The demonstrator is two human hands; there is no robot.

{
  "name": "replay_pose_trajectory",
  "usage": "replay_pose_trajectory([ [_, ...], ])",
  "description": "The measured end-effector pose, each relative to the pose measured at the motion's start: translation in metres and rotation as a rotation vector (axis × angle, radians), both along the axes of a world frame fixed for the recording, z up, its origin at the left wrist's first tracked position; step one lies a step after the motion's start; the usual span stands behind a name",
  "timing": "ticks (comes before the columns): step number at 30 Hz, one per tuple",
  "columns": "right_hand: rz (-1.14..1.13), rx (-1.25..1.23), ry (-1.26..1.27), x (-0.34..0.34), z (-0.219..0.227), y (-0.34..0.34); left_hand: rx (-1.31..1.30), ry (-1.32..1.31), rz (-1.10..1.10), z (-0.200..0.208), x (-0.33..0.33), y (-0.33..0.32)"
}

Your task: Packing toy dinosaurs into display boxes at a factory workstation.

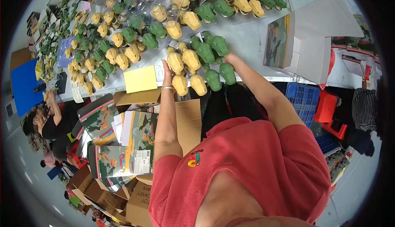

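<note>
Between my two hands is a block of toy dinosaur heads, several yellow ones (191,59) on the left and several green ones (212,79) on the right. It reaches over the near edge of the table. My left hand (167,74) grips its left side, thumb up, the other fingers mostly hidden. On the far right side, my right hand (231,59) holds it, fingers largely covered by the green heads. Whatever joins the heads underneath is hidden. A yellow sheet of paper (140,79) lies on the table left of my left hand.
More yellow and green dinosaur heads (173,29) in clear plastic cover the table's far and left parts. An open box (306,58) stands at the right. Printed boxes (140,144) and brown cartons (98,194) are at lower left. A co-worker (57,120) sits at the left.
</note>
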State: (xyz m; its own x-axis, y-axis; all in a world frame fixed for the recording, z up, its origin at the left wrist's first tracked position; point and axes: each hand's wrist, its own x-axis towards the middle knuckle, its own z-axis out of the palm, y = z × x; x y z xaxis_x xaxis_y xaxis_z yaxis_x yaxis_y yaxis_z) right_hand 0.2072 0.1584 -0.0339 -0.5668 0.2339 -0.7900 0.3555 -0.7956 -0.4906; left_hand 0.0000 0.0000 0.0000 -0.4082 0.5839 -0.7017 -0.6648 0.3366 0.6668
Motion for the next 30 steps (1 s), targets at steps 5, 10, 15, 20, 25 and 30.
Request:
replay_pose_trajectory([
  [5,-0.006,0.139,0.153,-0.019,-0.018,-0.018,0.111,0.079,-0.021,-0.055,-0.027,-0.027],
  [10,-0.081,0.158,0.075,0.004,0.008,-0.016,0.118,-0.166,0.036,-0.037,0.003,-0.011],
  [15,-0.192,0.1,0.06,0.018,0.064,-0.025,0.175,-0.348,0.013,-0.012,0.024,-0.007],
  [20,-0.188,0.24,0.123,0.063,0.098,-0.03,0.287,-0.455,-0.175,0.121,0.09,0.016],
  [25,-0.32,0.21,0.162,0.091,0.177,-0.035,0.124,-0.308,-0.183,0.147,0.082,-0.01],
  [30,-0.411,0.213,0.102,0.153,0.241,0.008,0.148,-0.323,-0.284,0.217,0.126,0.048],
])
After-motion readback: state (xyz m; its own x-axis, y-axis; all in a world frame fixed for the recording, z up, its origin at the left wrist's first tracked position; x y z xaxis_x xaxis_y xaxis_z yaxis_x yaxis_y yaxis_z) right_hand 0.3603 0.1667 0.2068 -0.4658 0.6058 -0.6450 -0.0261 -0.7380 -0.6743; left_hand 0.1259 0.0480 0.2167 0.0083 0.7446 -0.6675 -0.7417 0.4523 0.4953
